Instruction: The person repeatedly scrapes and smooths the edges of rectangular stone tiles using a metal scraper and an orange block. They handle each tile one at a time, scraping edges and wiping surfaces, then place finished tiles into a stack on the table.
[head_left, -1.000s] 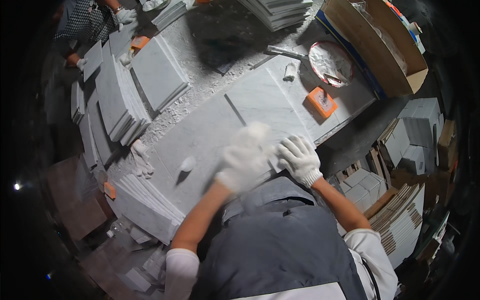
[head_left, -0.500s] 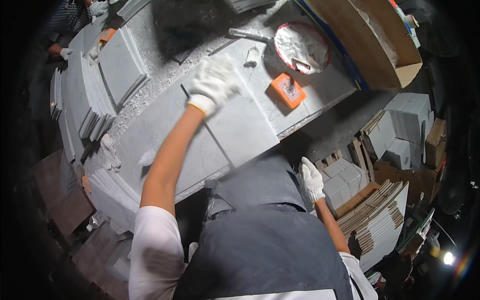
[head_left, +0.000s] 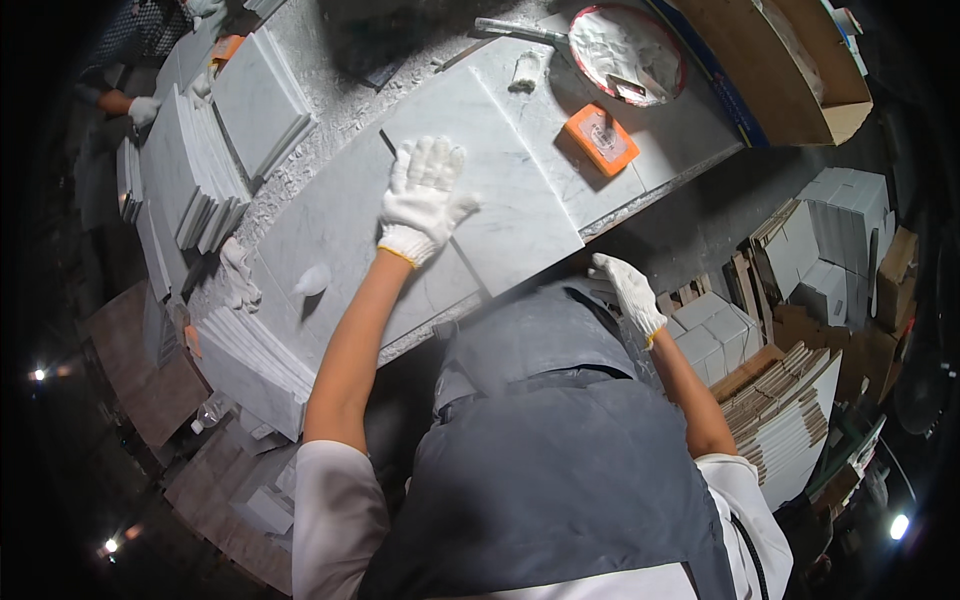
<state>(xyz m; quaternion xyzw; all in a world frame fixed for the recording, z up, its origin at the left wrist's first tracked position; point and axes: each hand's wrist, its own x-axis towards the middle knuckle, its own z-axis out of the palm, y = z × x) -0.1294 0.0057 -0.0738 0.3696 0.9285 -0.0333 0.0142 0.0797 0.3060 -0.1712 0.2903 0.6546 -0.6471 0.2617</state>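
Note:
My left hand (head_left: 427, 200) wears a white knit glove with a yellow cuff edge. It lies flat with spread fingers on a pale grey-veined stone slab (head_left: 515, 195), across a dark straight seam. Held low beside my dark apron (head_left: 550, 480), my gloved right hand (head_left: 630, 292) is apart from the slab's near edge, its fingers stretched out with nothing visible in them. Right of the slab sit an orange block-shaped box (head_left: 602, 138) and a red-rimmed round basin (head_left: 684, 75) of white paste. A small white lump (head_left: 312, 281) rests left of my left forearm.
Stacked stone tiles (head_left: 262, 105) stand at the far left, near another person's gloved hand (head_left: 144, 110). A crumpled glove (head_left: 238, 272) lies closer. An open cardboard box (head_left: 800, 75) sits far right; white cartons (head_left: 840, 235) and flattened boards (head_left: 790, 420) stand below.
My left hand was blurred in motion; now it lies sharp and flat, fingers spread. The view has shifted, so the bench contents appear slightly higher and farther right. My right hand stays low.

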